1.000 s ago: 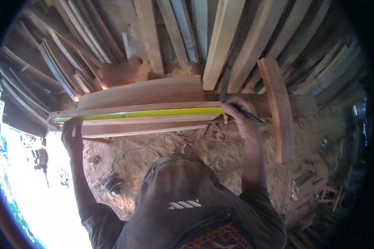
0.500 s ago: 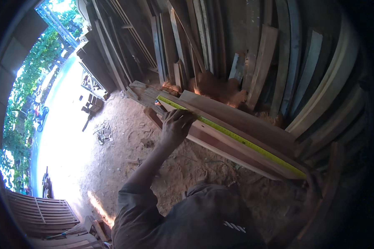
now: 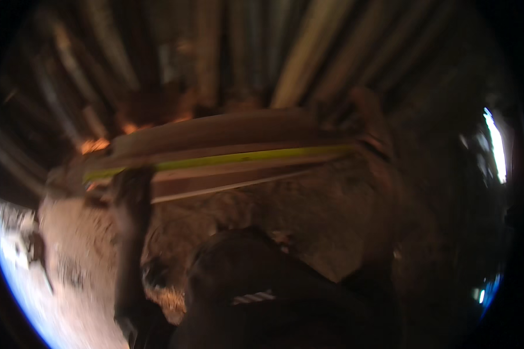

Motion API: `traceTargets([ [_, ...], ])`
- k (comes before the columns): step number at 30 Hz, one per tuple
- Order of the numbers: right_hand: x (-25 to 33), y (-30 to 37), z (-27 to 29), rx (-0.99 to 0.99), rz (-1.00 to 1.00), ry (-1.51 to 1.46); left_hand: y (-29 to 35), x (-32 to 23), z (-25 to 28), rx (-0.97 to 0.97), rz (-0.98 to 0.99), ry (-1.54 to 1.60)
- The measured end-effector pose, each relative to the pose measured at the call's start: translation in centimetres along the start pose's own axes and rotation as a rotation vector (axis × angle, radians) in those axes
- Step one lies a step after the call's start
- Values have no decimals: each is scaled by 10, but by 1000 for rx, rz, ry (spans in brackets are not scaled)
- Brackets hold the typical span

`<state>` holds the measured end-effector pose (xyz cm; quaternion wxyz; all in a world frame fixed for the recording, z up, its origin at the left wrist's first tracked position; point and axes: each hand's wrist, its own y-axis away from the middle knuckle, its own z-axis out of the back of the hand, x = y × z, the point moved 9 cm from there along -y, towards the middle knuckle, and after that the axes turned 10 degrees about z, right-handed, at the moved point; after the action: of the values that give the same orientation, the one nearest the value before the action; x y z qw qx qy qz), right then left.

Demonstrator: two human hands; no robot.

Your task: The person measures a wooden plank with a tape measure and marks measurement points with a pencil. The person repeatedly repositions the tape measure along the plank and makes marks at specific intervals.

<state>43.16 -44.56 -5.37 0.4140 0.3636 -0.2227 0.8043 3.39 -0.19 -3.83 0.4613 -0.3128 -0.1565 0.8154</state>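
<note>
A yellow measuring tape (image 3: 239, 157) is stretched lengthwise along a long wooden plank (image 3: 198, 171). At its left end my left hand (image 3: 131, 187) is closed over the tape and the plank's near edge; motion blur smears the fingers. In shadow at the other end, my right hand (image 3: 374, 149) is next to the tape, and its fingers cannot be made out. A broader reddish-brown board (image 3: 215, 132) lies just behind the tape. Below the plank shows a pale lower edge of wood (image 3: 239, 187).
Many upright timbers (image 3: 206, 52) lean along the far side, one paler beam (image 3: 308, 52) among them. Brown dirt ground (image 3: 75, 238) spreads on the near side. Bright light comes in at the lower left and far right.
The view has swung to the right and blurred, so the plank and tape now run nearly level. My left hand stays at the tape's left end. My right arm shows more.
</note>
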Motion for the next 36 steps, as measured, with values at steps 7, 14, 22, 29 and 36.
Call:
traceTargets([
  [7, 9, -19, -28, -34, -74, -120, 0, -5, 13, -74, -21, 12],
  [14, 22, -21, -19, -18, -125, -60, -2, -7, 7, -71, -10, 25],
  [22, 0, -6, 11, -68, 66, 20, 15, 11, -19, 51, -25, 53],
  [29, -47, 5, 51, -28, -34, -88, -7, -9, -11, 142, -32, 173],
  [36, -87, 4, 60, -17, -78, -165, -38, 78, 21, 350, 112, -22],
])
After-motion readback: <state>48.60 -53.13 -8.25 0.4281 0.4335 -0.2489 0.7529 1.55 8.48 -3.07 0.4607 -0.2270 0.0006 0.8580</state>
